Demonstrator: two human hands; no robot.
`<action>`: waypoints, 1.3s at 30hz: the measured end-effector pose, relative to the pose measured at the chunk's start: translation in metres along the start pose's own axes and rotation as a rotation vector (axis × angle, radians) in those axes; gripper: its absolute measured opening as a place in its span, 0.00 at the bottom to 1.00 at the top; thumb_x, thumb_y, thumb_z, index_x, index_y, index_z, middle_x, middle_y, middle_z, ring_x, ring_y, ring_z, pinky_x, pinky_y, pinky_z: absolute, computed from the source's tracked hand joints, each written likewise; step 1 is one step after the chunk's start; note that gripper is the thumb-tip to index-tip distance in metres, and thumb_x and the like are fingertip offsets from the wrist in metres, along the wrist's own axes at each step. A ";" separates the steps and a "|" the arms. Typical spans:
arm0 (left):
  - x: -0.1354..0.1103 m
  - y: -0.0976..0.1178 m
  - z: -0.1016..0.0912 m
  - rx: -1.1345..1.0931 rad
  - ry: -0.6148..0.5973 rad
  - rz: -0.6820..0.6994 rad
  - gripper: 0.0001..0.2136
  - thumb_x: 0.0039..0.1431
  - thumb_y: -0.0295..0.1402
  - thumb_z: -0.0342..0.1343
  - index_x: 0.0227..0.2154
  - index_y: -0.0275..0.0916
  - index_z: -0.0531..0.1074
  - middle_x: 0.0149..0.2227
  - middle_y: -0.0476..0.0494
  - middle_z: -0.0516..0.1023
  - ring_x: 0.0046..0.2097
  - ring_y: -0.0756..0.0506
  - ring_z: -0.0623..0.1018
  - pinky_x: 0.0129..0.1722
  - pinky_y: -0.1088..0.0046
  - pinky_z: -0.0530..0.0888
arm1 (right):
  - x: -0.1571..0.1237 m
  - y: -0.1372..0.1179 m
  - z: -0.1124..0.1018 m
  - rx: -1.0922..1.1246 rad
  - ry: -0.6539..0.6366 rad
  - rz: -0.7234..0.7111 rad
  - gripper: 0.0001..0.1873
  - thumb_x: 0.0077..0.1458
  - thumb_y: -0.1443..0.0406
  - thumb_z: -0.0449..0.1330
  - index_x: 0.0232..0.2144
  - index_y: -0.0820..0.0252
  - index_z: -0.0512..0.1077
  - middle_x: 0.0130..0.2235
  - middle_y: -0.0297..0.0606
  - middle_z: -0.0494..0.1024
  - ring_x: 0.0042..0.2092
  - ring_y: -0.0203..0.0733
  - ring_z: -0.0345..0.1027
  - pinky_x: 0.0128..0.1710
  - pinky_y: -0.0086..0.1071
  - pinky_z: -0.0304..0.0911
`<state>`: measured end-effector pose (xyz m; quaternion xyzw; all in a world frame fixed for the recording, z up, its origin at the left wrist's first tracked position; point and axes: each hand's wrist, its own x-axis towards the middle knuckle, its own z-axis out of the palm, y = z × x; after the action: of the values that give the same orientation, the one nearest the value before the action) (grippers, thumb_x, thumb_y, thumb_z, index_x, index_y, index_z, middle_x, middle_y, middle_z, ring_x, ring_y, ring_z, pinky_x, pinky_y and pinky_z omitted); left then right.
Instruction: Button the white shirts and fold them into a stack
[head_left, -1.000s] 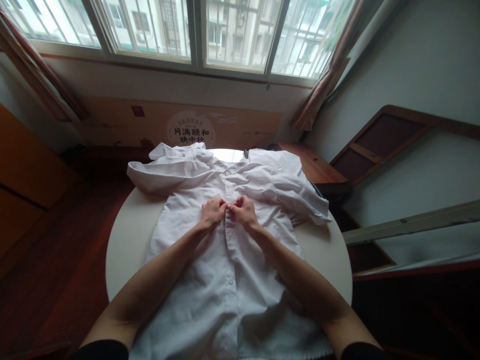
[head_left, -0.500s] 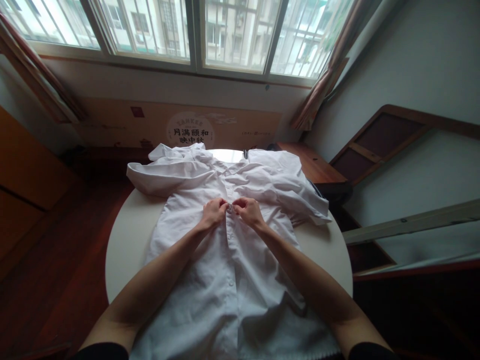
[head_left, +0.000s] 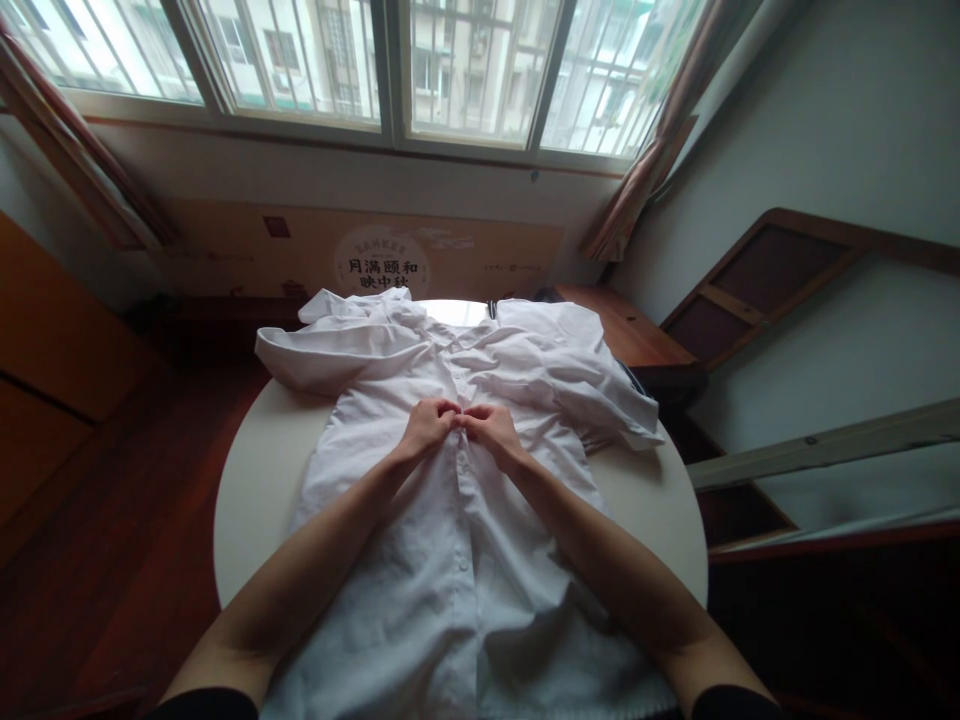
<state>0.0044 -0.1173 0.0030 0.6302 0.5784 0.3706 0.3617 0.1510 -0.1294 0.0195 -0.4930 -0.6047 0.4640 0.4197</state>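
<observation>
A white short-sleeved shirt lies front up on a round white table, collar toward the window. My left hand and my right hand meet at the button placket near the chest. Both are closed in a pinch on the fabric edges there, fingertips touching. Buttons show down the placket below my hands. The sleeves spread out to the left and right.
A printed cardboard panel leans under the window behind the table. A low wooden stand sits at the right of the table, with wooden frames against the wall. Wooden floor lies to the left.
My hands stay at the same spot on the placket; the right hand's fingers shifted slightly back toward the left hand. The shirt has not moved.
</observation>
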 end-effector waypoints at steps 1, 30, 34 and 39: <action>-0.001 0.000 0.000 -0.016 -0.005 0.001 0.09 0.50 0.28 0.52 0.29 0.37 0.79 0.31 0.47 0.81 0.34 0.48 0.77 0.36 0.77 0.71 | 0.000 0.001 -0.001 0.007 0.018 0.011 0.10 0.48 0.62 0.58 0.29 0.61 0.77 0.30 0.37 0.78 0.36 0.42 0.72 0.34 0.32 0.66; 0.000 -0.006 0.005 -0.006 0.181 -0.001 0.09 0.43 0.33 0.58 0.23 0.39 0.63 0.24 0.51 0.74 0.27 0.50 0.73 0.27 0.77 0.66 | 0.006 0.002 -0.001 -0.057 0.075 0.094 0.08 0.46 0.66 0.55 0.24 0.59 0.75 0.23 0.36 0.75 0.28 0.40 0.70 0.29 0.33 0.65; 0.001 -0.010 0.006 -0.029 0.171 0.005 0.10 0.43 0.34 0.58 0.23 0.39 0.61 0.23 0.52 0.73 0.27 0.51 0.72 0.26 0.78 0.65 | 0.008 0.002 -0.002 -0.111 0.021 0.069 0.09 0.45 0.67 0.56 0.27 0.63 0.76 0.22 0.36 0.75 0.27 0.39 0.69 0.28 0.31 0.65; 0.001 -0.010 0.006 -0.005 0.199 -0.020 0.10 0.42 0.32 0.57 0.22 0.40 0.59 0.23 0.52 0.73 0.27 0.51 0.72 0.27 0.78 0.66 | 0.011 0.003 -0.001 -0.179 0.026 0.035 0.08 0.43 0.67 0.58 0.26 0.63 0.77 0.23 0.37 0.77 0.26 0.38 0.68 0.29 0.31 0.64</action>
<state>0.0048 -0.1158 -0.0081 0.5837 0.6167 0.4294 0.3075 0.1507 -0.1180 0.0178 -0.5451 -0.6294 0.4089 0.3735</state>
